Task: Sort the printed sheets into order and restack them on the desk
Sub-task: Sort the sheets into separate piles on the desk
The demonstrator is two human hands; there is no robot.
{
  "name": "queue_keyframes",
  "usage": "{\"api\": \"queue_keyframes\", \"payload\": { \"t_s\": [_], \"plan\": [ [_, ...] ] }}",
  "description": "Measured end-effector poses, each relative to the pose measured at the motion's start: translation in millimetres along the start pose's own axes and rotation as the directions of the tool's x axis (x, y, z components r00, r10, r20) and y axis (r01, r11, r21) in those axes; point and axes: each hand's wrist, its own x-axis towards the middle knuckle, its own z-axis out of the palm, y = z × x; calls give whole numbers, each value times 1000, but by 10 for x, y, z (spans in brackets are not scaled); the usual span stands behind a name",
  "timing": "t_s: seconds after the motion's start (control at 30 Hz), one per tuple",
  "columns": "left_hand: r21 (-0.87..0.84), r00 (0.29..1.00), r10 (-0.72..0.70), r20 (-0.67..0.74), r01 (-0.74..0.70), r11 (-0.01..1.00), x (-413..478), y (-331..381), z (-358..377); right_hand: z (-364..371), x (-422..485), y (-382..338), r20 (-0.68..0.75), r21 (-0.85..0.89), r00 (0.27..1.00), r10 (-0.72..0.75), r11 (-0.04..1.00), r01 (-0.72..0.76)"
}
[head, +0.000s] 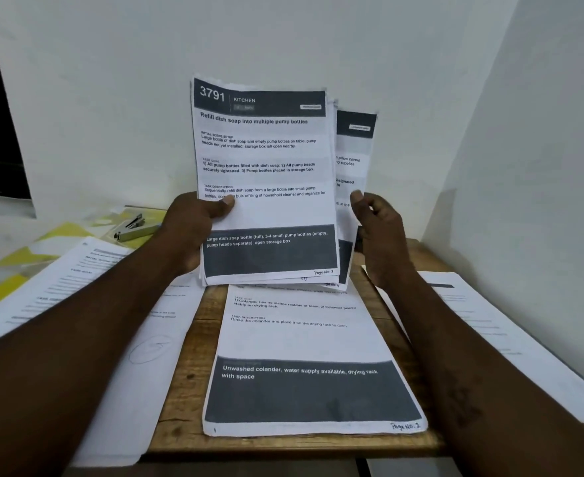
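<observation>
My left hand (pixel 194 232) grips a bundle of printed sheets (pixel 263 173) upright above the desk, thumb on the front page, which reads "3791 Kitchen" and "Page No: 3". My right hand (pixel 380 235) pinches the right edge of a rear sheet (pixel 354 149) that sticks out to the right behind the bundle. Flat on the wooden desk (pixel 180 425) below lies a stack whose top sheet (pixel 304 356) is marked "Page No. 2". Its upper part is hidden by the held bundle.
More printed sheets lie on the left (pixel 77 290) and on the right (pixel 511 339) of the desk. A metal stapler (pixel 135 227) rests on yellow folders (pixel 25 256) at the back left. White walls close in behind and to the right.
</observation>
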Motion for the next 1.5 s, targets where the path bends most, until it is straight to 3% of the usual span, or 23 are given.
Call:
{"api": "queue_keyframes", "payload": {
  "t_s": [0.27, 0.43, 0.7, 1.0, 1.2, 1.33, 1.5],
  "plan": [
    [30, 999, 35, -12, -34, 999, -39, -31, 77, 91, -156, -111, -167, -311, 942, -291, 922, 230],
    [28, 999, 51, -14, -50, 998, -42, -24, 77, 67, -125, -65, -71, -389, 967, -244, 899, 198],
    [19, 998, 39, 43, -40, 999, -80, 1, 80, 71, -45, 7, -90, -458, 959, -269, 866, 200],
    [100, 998, 51, 33, -54, 993, -122, 24, 135, 118, -33, -43, -363, -262, 923, -129, 964, 32],
    [83, 996, 88, 0, -88, 993, -123, 4, 132, 96, 21, -41, -329, -131, 943, -45, 991, 1],
    [95, 994, 105, -34, -102, 990, -109, 1, 131, 93, -8, -12, -246, -202, 961, -130, 976, 80],
    [108, 989, 128, -70, -120, 987, -31, -26, 84, 61, 32, -2, -344, -264, 923, -175, 961, 83]
  ]
}}
